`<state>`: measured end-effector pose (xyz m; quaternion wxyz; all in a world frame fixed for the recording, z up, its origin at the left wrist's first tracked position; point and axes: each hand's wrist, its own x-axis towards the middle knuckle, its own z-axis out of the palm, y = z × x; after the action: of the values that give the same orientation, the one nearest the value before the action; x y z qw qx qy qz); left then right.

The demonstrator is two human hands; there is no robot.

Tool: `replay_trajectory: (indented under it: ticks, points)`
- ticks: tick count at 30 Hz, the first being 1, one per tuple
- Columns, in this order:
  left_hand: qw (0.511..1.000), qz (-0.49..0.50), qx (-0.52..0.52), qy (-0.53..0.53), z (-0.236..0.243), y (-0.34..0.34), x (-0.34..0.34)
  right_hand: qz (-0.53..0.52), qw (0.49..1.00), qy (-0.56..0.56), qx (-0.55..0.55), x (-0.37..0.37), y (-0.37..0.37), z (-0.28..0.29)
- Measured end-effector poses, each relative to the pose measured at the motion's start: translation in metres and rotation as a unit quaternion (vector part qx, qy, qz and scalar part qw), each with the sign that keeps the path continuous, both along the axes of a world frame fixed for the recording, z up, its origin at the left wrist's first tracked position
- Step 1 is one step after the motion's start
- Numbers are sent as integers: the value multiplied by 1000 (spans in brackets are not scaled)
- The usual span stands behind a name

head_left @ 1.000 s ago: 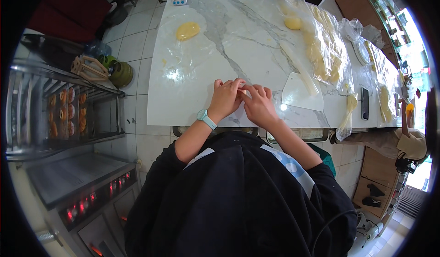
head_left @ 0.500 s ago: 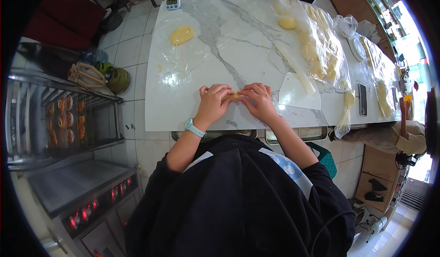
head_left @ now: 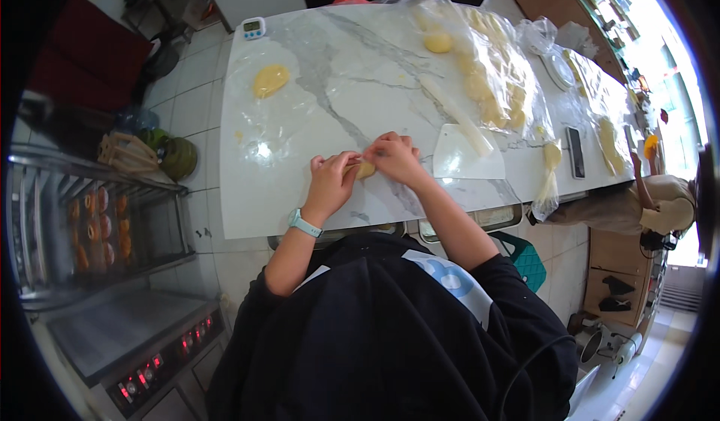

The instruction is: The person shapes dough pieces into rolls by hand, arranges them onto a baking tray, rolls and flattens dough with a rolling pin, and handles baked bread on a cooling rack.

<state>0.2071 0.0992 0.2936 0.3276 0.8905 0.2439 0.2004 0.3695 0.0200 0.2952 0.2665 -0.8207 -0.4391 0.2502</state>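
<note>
A small piece of yellow dough (head_left: 365, 170) lies between my hands, near the front edge of the marble-patterned table (head_left: 300, 215). My left hand (head_left: 331, 183), below a pale green wristwatch, has its fingers curled against the dough's left side. On the other side, my right hand (head_left: 395, 160) pinches at the dough's upper edge, fingertips close to those of the left. My fingers partly cover the piece. Farther off to the left, a flattened dough round (head_left: 271, 81) sits beneath clear plastic.
A white flat scraper (head_left: 466, 157) and a pale rolling pin (head_left: 456, 117) lie to the right. Beyond them, plastic covers several dough pieces (head_left: 487, 83). A phone (head_left: 575, 153), a timer (head_left: 253, 28) and a round scale (head_left: 557, 70) rest on the table. A pastry rack (head_left: 161, 260) stands left.
The whole view has shifted. My right hand has come up and over the dough, baring more of it; the left stays beside it. A person's gloved hand now shows at the far edge.
</note>
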Motion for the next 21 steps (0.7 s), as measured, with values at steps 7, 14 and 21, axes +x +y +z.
replay_trajectory:
  ticks: [7, 14, 21]
  points:
    - [990, 48, 79, -105, 8, -3, -30, 162, 959, 56, 226, -1, -25, 13]
    - [989, 66, 4, -130, -3, 8, -29, 141, 957, -12, 253, -17, -11, 13]
    - [998, 21, -22, -54, -11, 20, -17, 172, 976, -69, 115, -18, 6, 8]
